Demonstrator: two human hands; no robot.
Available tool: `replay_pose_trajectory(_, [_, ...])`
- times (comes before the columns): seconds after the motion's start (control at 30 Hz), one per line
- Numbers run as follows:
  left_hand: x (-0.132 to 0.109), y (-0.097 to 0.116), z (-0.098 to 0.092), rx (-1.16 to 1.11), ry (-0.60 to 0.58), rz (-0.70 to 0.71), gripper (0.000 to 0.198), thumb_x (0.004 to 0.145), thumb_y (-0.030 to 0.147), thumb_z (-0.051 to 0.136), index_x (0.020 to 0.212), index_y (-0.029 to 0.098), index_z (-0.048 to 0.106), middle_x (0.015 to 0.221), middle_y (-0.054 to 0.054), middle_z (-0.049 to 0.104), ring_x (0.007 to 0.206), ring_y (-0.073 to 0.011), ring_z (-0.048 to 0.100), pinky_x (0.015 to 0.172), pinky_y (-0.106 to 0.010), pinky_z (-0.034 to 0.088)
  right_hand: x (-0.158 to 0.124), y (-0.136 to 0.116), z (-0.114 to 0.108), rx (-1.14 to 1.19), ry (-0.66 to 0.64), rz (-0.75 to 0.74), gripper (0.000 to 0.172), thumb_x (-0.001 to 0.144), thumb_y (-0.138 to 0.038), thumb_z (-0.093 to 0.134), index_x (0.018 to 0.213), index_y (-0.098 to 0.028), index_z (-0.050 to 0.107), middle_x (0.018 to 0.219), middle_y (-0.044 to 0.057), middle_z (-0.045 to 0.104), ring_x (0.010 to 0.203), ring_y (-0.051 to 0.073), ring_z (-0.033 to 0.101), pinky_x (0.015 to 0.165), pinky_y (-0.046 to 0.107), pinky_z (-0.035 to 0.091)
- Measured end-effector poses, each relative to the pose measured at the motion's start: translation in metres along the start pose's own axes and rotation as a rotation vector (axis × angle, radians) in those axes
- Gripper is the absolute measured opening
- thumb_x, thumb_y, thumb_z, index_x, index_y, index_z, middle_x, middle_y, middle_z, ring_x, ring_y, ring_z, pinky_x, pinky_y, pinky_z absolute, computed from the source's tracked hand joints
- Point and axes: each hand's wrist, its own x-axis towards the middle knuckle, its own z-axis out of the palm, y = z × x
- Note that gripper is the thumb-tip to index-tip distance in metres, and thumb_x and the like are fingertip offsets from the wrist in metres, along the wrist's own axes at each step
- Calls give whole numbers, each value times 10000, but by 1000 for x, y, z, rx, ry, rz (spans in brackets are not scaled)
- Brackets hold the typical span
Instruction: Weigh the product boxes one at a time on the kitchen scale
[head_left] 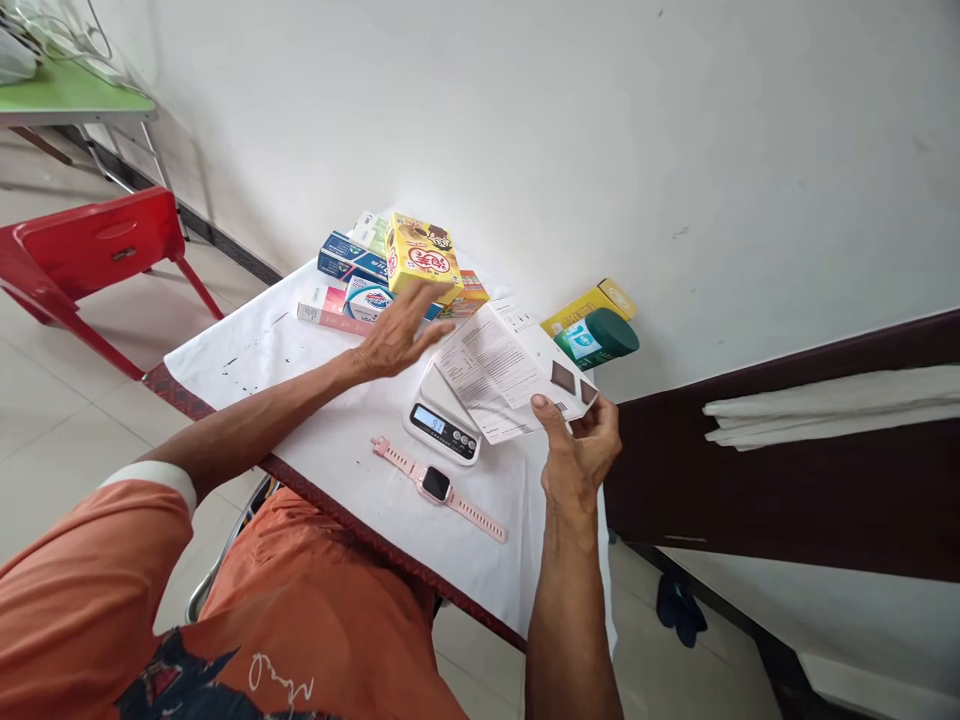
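Observation:
My right hand (581,445) grips a white box (517,365) with printed text by its right end, thumb on top. The box is tilted and partly covers a white digital kitchen scale (442,432) with a lit display. My left hand (405,330) is open, fingers stretched out, between the white box and a yellow carton (424,258). Whether its fingertips touch the yellow carton I cannot tell. In front of the scale lies a pink smartwatch (436,484) with its strap spread out.
Several small boxes, including a blue one (351,258) and a pink one (334,308), are piled at the table's back left. A green canister (598,338) and a yellow box (589,306) stand behind on the right, near the wall. A red chair (105,250) is at the left.

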Motion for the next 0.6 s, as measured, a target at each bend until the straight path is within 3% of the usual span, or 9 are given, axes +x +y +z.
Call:
replay_pose_trajectory(0.17, [35,-49,-57,33,501,-75,845,983,912,203,1374,276,598,1326,-112,653,1225,-269,587,977,-438,501,1,-25,11,126,-90,-77,674,623,-491,997,1166,-210,714,1152,82,778,1094,279,744,1002,498,613])
replay_pose_trajectory(0.3, [50,-89,-120,-96,767,-279,946,898,963,82,1262,201,508,1137,-39,620,994,-127,547,866,-337,467,-7,-46,50,236,-267,-85,613,659,-479,991,1143,-249,695,1115,45,778,1028,229,749,930,411,641])
replay_pose_trajectory(0.43, [57,-88,-160,-276,1011,-455,953,914,909,13,1247,148,481,1060,-50,590,887,-112,563,778,-310,437,-31,-47,109,267,-452,29,665,647,-510,996,1163,-268,654,1139,43,785,972,211,750,803,352,658])
replay_pose_trajectory(0.5, [60,-79,-164,-307,1049,-484,970,897,925,23,1236,150,498,1004,-37,604,841,-115,577,713,-294,422,-45,-40,134,245,-506,56,695,655,-553,985,1189,-269,643,1161,54,779,1008,230,745,811,374,665])
replay_pose_trajectory(0.6, [62,-67,-157,-285,1009,-435,1067,808,979,-10,1187,153,548,925,-25,647,770,-121,624,619,-270,421,-60,-29,157,227,-512,21,742,718,-609,943,1297,-281,614,1247,72,765,1134,260,727,898,425,667])
